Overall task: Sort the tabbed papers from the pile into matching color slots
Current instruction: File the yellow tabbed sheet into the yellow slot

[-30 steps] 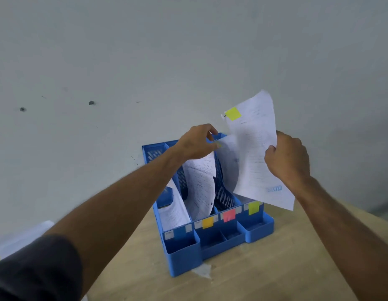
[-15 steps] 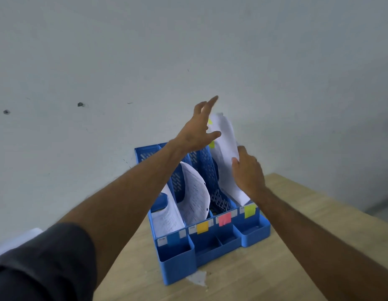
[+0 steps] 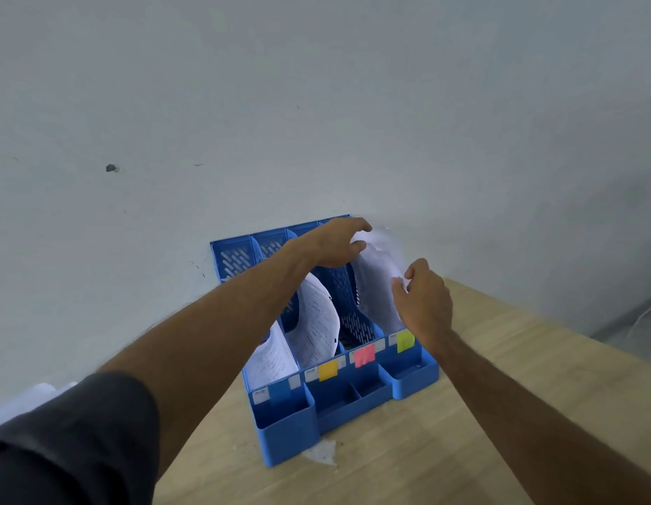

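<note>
- A dark sleeve (image 3: 72,442) fills the lower left of the frame; behind it, at the left edge, a blurred white paper pile (image 3: 29,399) shows.
- The wooden table (image 3: 517,413) carries a blue file organizer (image 3: 291,428) at centre, with orange (image 3: 328,370), pink (image 3: 364,355) and yellow-green (image 3: 405,341) slot tabs.
- The right hand (image 3: 424,300) covers the lower edge of the sheet (image 3: 377,278) in the rightmost slot, fingers curled, pinching it.
- The left hand (image 3: 338,246) grips the sheet's blurred top with curled fingers.
- Grey wall (image 3: 316,103) behind.
</note>
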Demonstrator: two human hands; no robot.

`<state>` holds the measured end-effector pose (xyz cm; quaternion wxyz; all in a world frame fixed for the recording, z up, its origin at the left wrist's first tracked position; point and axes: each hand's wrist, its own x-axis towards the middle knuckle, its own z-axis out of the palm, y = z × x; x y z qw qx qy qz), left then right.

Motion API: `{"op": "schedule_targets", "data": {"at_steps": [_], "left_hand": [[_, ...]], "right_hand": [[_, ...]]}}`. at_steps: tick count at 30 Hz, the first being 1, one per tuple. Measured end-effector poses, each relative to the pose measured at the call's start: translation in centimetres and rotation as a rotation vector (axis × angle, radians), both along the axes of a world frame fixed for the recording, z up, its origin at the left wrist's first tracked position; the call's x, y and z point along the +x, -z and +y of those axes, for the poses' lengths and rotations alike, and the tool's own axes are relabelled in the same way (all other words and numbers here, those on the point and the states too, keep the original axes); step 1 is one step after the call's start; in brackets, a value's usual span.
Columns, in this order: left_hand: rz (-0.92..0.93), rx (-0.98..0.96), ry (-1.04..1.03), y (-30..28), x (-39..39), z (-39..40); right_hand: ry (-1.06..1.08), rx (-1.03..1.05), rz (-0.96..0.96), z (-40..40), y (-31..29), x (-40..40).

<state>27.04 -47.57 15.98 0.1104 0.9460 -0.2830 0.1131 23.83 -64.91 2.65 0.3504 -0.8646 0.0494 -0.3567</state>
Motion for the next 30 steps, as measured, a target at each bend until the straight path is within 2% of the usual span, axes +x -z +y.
{"op": "schedule_targets", "data": {"at_steps": [3,9,14,18,22,25,28,30], "left_hand": [[-0.044,-0.072,0.027,0.1,-1.4,1.1],[-0.194,-0.187,0.089,3.0,-6.9,6.6],[-0.336,-0.359,-0.032,6.2,-12.0,15.0],[-0.330,-0.445,-0.228,9.2,-16.7,22.4],[-0.198,-0.439,-0.453,13.5,-20.6,30.3],[-0.097,-0.360,-0.774,16.7,-23.3,36.0],[0.141,-0.223,-1.158,18.5,-25.6,40.5],[0.270,-0.202,-1.311,19.3,-26.9,42.9]], "right_hand": [[-0.076,0.017,-0.125,1.4,-0.4,-1.0],[-0.367,0.080,-0.309,8.0,-2.3,-4.0],[-0.600,0.080,-0.299,16.0,-2.5,-6.7],[-0.733,0.078,-0.263,23.2,-1.4,-9.1],[-0.825,-0.005,-0.194,30.0,0.8,-11.4],[-0.869,-0.091,-0.005,34.4,3.1,-12.4],[-0.906,-0.160,0.195,37.6,5.9,-13.0],[-0.906,-0.239,0.306,39.3,7.4,-13.4]]}}
